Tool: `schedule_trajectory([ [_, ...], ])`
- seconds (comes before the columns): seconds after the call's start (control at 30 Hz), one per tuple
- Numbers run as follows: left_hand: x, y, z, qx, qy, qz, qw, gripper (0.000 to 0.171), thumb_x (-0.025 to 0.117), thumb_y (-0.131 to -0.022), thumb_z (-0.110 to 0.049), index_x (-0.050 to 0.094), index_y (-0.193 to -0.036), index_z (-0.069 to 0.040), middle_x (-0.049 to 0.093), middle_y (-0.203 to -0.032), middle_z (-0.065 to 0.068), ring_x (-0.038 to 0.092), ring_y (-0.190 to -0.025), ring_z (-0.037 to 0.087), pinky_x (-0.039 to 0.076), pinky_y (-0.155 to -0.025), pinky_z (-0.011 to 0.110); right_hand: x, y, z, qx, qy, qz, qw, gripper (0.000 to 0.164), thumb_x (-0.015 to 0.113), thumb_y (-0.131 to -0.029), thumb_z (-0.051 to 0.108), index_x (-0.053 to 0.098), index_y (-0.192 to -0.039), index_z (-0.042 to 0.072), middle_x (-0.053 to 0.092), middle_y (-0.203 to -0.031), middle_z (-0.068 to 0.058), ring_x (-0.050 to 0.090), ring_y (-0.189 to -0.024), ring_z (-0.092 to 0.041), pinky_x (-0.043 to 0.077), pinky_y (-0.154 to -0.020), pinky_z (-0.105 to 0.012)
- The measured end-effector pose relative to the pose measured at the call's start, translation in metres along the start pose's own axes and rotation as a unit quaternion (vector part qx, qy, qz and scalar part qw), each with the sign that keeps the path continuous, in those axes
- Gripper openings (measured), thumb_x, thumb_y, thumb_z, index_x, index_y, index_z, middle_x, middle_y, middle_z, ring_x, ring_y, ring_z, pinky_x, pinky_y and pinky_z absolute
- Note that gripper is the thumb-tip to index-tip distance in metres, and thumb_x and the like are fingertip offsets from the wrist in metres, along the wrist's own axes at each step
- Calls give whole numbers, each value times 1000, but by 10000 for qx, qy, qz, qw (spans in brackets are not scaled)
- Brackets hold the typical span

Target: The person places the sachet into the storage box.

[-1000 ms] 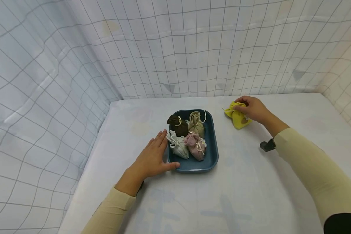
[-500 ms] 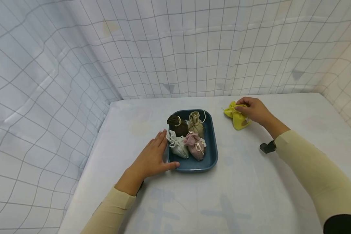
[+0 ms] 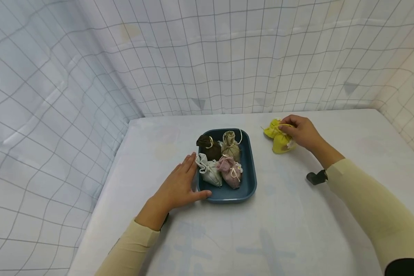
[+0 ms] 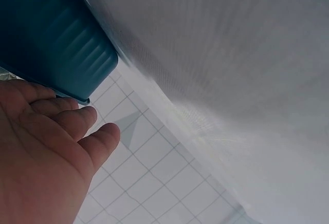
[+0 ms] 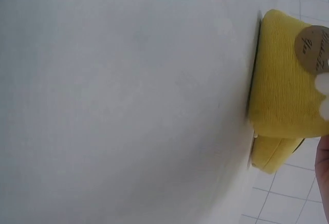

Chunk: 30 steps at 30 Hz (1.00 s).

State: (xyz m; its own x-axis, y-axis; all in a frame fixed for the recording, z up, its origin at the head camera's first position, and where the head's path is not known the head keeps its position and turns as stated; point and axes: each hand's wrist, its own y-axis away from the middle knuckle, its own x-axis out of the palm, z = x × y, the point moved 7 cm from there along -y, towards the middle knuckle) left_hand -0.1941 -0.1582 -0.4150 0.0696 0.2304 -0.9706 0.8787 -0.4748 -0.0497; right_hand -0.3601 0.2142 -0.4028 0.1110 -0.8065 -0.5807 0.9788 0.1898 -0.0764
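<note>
My left hand [image 3: 179, 186] lies along the left side of a dark blue tray [image 3: 250, 172], fingers straight and thumb over the near rim. In the left wrist view, the fingers reach the rim of the tray's ribbed outer wall [image 4: 61, 44]. Inside sit a brown pouch [image 3: 211, 151], a beige pouch [image 3: 232, 151], a white pouch [image 3: 212, 174] and a pink pouch [image 3: 234, 176]. To the right of the tray, my right hand [image 3: 301, 132] pinches a yellow drawstring pouch [image 3: 282, 142] near its tied neck. A round brown label [image 5: 310, 49] and white petals show on this pouch in the right wrist view.
A white cloth covers the table [image 3: 234, 237]. White grid-patterned curtains [image 3: 227, 69] rise behind it and on both sides. A black wrist-camera piece [image 3: 316, 177] juts from under the right sleeve.
My right hand shifts slightly right and nearer, and the yellow pouch's body turns a little, bringing its white flower into clearer view. My left hand and the tray stay put.
</note>
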Motion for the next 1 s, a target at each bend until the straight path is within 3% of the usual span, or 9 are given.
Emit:
schedule_trajectory([
  [0.27, -1, 0, 0, 31, 23, -2, 10000, 112, 55, -84, -76, 27, -153, 8, 11, -164, 19, 13, -150, 35, 26, -114, 54, -3, 6, 18, -348, -110, -311, 9989, 29, 63, -99, 33, 65, -106, 5, 62, -98, -7, 52, -80, -19, 46, -61, -21],
  [0.57, 0, -1, 0, 15, 33, 11, 10000, 113, 55, -84, -76, 27, -153, 8, 10, -164, 19, 13, -150, 34, 26, -114, 54, -4, 16, 56, -642, -215, -559, 9961, 31, 62, -99, 36, 65, -105, 5, 63, -99, -6, 54, -81, -19, 47, -62, -20],
  [1.0, 0, -1, 0, 54, 76, -44, 9999, 112, 57, -84, -75, 28, -152, 9, 11, -164, 19, 14, -149, 35, 26, -114, 54, 3, 31, 108, -1083, -513, -501, 9915, 25, 65, -98, 31, 65, -101, 6, 64, -97, -5, 58, -76, -19, 52, -60, -20],
])
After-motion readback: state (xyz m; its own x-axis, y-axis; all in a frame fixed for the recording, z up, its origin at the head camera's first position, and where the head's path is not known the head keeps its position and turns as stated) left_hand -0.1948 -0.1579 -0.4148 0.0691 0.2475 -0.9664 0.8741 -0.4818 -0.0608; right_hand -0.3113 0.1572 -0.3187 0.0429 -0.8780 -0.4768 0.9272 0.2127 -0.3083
